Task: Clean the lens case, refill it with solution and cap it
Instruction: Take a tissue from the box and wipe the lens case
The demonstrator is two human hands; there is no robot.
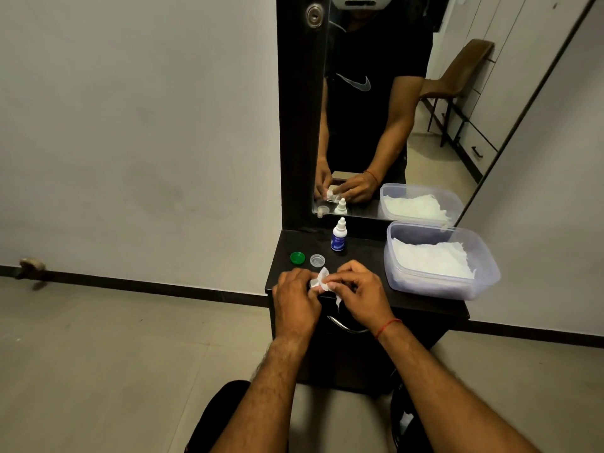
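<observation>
At lower centre the left hand (pixel 295 299) curls round the case (pixel 313 283), mostly hidden. The right hand (pixel 362 295) pinches a tissue (pixel 324 278) against it. Green cap (pixel 297 257), clear cap (pixel 317 260) and bottle (pixel 339 237) sit just above

Not much to read on my feed tbh. The only clear mark is the swoosh logo (pixel 355 84) on the chest of the black t-shirt (pixel 369 125), seen in the mirror (pixel 457 132). The bottle (pixel 339 237) on the tabletop (pixel 362 256) has a blue label with pale print, way too small for me to make out.
</observation>
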